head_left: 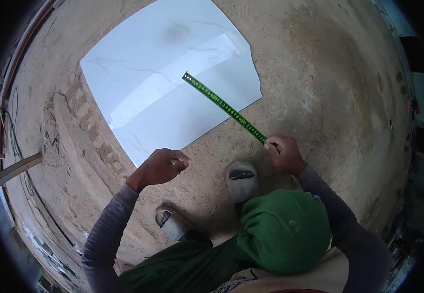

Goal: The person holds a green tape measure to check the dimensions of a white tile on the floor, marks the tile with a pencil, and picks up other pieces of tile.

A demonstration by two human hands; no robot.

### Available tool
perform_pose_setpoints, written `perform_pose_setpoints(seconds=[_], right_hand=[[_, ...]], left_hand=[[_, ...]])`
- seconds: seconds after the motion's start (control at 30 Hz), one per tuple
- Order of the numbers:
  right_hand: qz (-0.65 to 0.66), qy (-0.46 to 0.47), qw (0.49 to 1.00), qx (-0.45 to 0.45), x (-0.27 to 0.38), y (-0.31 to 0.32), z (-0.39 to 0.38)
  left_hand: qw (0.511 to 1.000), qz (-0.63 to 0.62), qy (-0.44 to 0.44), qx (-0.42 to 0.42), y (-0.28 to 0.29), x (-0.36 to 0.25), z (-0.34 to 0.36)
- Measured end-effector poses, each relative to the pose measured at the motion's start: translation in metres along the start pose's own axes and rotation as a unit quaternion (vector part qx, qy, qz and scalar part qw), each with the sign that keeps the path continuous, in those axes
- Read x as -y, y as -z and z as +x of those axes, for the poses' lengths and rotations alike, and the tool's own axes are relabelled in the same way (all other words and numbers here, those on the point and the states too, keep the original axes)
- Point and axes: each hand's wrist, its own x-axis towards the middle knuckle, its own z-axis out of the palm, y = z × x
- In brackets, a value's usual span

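Observation:
My right hand (286, 155) is closed around the near end of a green tape measure (226, 107). The blade runs out straight to the upper left, its metal-hooked tip over a white slab (148, 102) with faint grey veins, like a large tile. Whether the blade touches the slab or hovers above it, I cannot tell. Near the slab's closest corner is my left hand (159, 167), its fingers curled toward the thumb. Anything small in that pinch is too indistinct to make out. The slab's right edge is uneven and wavy.
Dusty concrete floor (314, 97) surrounds the slab. My sandalled feet (243, 180) stand just short of it, beside my green-clad knee (287, 229). At the left lie a curved wooden strip (19, 171) and thin cables (31, 188). Dark and pale objects line the right rim.

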Motion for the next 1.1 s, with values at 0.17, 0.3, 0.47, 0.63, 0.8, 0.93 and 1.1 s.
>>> perform_pose_setpoints(seconds=[0.17,0.3,0.47,0.63,0.8,0.93,1.1], right_hand=[[0.165,0.068,0.984,0.026,0.108,-0.006,0.129],[0.116,0.208,0.97,-0.052,0.203,-0.024,0.208],[0.134,0.292,0.928,-0.187,0.306,-0.008,0.26],[0.214,0.334,0.881,-0.257,0.345,0.035,0.288],[0.425,0.227,0.861,-0.16,0.297,0.008,0.283],[0.402,0.193,0.881,-0.159,0.314,-0.046,0.245],[0.319,0.244,0.908,-0.118,0.319,-0.072,0.248]], left_hand=[[0.995,-0.067,-0.053,-0.055,0.016,-0.069,0.009],[0.945,-0.253,-0.183,-0.101,0.013,-0.096,0.012],[0.917,-0.304,-0.183,-0.18,0.026,-0.099,-0.011],[0.846,-0.294,-0.253,-0.366,0.098,-0.088,-0.09],[0.88,-0.058,-0.184,-0.435,0.137,-0.062,-0.183],[0.926,0.034,-0.074,-0.369,0.141,-0.007,-0.235],[0.936,-0.088,-0.044,-0.337,0.118,0.035,-0.24]])
